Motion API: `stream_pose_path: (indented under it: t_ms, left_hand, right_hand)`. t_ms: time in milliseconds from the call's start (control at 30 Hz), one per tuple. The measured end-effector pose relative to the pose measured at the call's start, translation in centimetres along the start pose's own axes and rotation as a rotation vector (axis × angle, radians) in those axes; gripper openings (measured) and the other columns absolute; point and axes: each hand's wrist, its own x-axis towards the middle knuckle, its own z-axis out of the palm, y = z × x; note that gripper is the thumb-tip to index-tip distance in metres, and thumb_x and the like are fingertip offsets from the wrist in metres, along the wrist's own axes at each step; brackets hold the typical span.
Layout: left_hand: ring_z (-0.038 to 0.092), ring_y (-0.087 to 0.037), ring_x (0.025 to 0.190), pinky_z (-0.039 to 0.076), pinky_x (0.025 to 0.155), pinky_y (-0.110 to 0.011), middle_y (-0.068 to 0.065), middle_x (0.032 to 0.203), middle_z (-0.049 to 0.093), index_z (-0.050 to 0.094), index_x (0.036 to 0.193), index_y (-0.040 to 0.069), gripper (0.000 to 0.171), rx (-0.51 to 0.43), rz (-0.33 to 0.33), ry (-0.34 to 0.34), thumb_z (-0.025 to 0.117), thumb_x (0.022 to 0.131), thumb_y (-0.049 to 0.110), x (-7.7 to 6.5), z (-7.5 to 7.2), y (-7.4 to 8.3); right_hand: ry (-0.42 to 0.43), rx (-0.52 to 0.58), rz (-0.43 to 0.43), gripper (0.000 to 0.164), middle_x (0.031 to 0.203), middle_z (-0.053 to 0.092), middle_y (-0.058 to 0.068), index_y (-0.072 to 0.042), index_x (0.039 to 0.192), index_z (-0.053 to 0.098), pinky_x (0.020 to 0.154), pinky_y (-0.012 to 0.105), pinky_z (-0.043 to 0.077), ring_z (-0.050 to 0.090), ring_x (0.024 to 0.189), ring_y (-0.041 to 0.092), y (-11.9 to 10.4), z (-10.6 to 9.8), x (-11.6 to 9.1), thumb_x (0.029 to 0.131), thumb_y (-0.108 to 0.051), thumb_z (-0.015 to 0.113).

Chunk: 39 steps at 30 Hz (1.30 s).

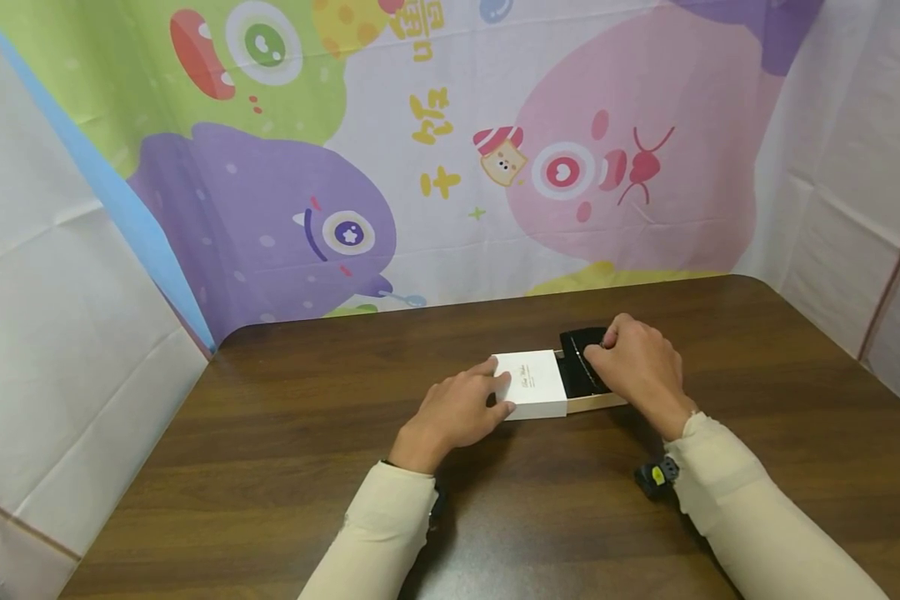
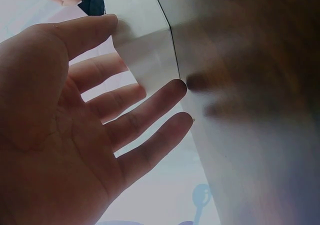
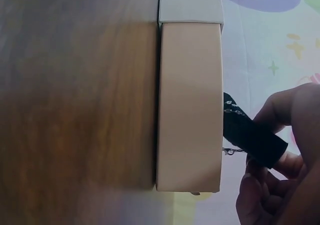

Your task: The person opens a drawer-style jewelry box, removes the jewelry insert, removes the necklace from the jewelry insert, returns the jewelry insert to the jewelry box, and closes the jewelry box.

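Note:
A jewelry box lies on the table, its white sleeve (image 1: 531, 379) on the left and its beige inner tray (image 1: 598, 402) slid out to the right. My left hand (image 1: 461, 407) rests at the sleeve's left end, fingers spread and fairly straight, with the fingertips right at its edges. My right hand (image 1: 640, 365) pinches a black pad (image 3: 250, 135) between thumb and fingers. The pad is tilted up, partly above the tray's rim. A thin silver-coloured chain (image 3: 234, 107) lies across it, and more chain hangs below near the fingertips. The hand hides the pad's right part.
The dark wooden table (image 1: 285, 467) extends around the box on all sides. Behind it hangs a cloth (image 1: 450, 242) printed with cartoon monsters. Pale cloth walls (image 1: 67, 250) stand to the left and right. A small black wrist camera (image 1: 656, 477) sits under the right cuff.

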Motion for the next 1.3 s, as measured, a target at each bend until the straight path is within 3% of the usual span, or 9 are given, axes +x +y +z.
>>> stream_pose_path:
  t_ms: [333,1300]
  left_hand:
    - [0.044,-0.023,0.125,0.042,0.090,-0.046,-0.002,0.147,0.032,0.048,0.136,0.024,0.051,0.001,-0.003,0.002,0.056,0.090,0.044,-0.02,0.00,0.05]
    - [0.043,-0.023,0.125,0.041,0.091,-0.047,-0.002,0.147,0.033,0.048,0.136,0.023,0.050,-0.003,0.003,0.006,0.056,0.090,0.043,-0.03,0.06,0.04]
  right_hand:
    - [0.086,0.067,-0.029,0.018,0.078,0.057,0.001,-0.015,0.080,0.054,0.054,0.039,0.039,0.053,0.069,0.023,-0.13,0.24,0.01,0.076,-0.031,0.062]
    - [0.192,0.185,-0.142,0.012,0.078,0.054,0.002,-0.012,0.078,0.055,0.065,0.037,0.037,0.049,0.070,0.021,0.05,0.53,0.35,0.075,-0.020,0.063]
